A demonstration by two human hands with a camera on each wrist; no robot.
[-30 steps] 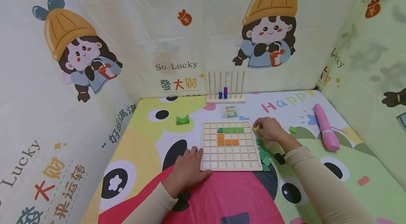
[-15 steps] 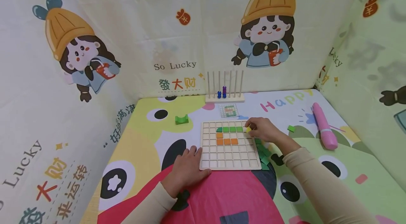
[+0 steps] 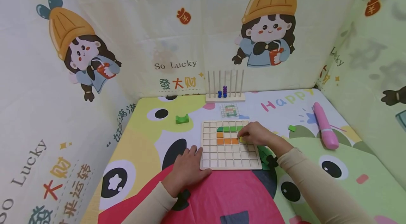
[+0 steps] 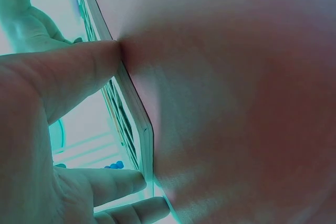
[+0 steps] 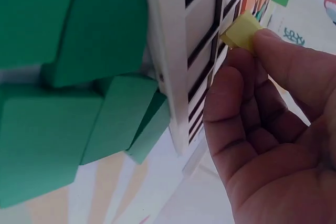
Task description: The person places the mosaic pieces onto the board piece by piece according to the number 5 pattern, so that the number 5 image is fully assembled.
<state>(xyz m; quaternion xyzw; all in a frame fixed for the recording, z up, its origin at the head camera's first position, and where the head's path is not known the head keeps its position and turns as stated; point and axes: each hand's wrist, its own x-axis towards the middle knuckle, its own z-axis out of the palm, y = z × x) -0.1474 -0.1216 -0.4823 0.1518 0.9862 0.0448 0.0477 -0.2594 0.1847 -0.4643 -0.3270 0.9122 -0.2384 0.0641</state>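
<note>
My right hand (image 3: 256, 133) pinches a small yellow tile (image 5: 243, 31) between thumb and fingertips, over the right part of a wooden grid board (image 3: 228, 160). In the head view the yellow tile shows just right of a row of orange tiles (image 3: 227, 141). Above that row, a line of green tiles (image 3: 231, 129) sits in the grid, with a darker rounded tile at its left end. My left hand (image 3: 185, 167) rests at the board's lower left corner; in the left wrist view its thumb and fingertips touch the board's edge (image 4: 137, 121).
Loose dark green tiles (image 5: 47, 135) lie heaped against the board's right side. Behind the board are a pattern card (image 3: 229, 110) and a rod stand with beads (image 3: 225, 98). A green curved block (image 3: 182, 119) stands at left, a pink pen-shaped object (image 3: 325, 126) at right.
My right hand has carried the yellow tile from beside the board's right edge leftward and nearer, to the end of the orange row. My left hand has stayed put.
</note>
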